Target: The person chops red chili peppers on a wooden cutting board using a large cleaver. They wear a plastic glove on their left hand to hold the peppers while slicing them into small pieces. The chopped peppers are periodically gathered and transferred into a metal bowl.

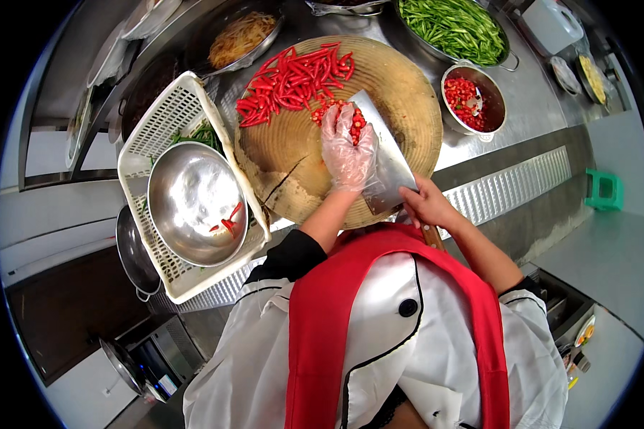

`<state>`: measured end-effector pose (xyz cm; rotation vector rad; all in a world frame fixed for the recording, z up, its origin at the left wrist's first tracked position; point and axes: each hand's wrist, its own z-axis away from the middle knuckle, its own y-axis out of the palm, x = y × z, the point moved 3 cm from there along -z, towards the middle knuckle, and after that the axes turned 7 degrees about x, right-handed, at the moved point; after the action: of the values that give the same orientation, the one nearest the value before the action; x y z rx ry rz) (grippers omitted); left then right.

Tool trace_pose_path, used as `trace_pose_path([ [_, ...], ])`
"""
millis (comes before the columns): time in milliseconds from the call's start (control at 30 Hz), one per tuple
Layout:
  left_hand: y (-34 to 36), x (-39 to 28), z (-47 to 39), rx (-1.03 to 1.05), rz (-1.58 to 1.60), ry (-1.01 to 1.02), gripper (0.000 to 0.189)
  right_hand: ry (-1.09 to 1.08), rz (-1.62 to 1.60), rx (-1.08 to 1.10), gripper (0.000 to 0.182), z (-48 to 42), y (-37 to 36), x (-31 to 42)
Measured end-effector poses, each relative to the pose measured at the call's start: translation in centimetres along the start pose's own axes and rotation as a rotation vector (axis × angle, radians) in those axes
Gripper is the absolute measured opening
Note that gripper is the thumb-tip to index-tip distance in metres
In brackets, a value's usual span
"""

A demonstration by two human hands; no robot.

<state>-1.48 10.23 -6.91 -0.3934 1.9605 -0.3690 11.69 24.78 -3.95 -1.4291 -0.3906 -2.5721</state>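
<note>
My left hand (pixel 350 147), in a clear plastic glove, lies over chopped red chillies (pixel 358 126) against the blade of a cleaver (pixel 382 155). The blade lies tilted on a round wooden chopping block (pixel 408 86). My right hand (pixel 428 204) is bare and grips the cleaver where the blade meets its wooden handle. Whole red chillies (pixel 295 78) are heaped on the block's far left part. A steel pot (pixel 502 110) at the right holds chopped red chillies and a spoon.
Left of the block, a white plastic basket (pixel 137 161) holds green stalks and a steel bowl (pixel 185 182) with a few red chillies. Beyond stand a pan of pale shreds (pixel 244 40) and a pan of sliced green vegetables (pixel 453 29). A green stool (pixel 605 190) is at the right.
</note>
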Motion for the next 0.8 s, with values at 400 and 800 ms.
trace_pose_path([
  [400,1.1,-7.1,-2.7,0.047,-0.155,0.132,0.050,-0.083,-0.073,-0.029,0.020,3.5,-2.7,2.1],
  [800,12.2,-14.6,-5.1,0.326,0.149,0.199,0.042,-0.097,-0.264,-0.330,0.023,11.3,-8.7,4.3],
])
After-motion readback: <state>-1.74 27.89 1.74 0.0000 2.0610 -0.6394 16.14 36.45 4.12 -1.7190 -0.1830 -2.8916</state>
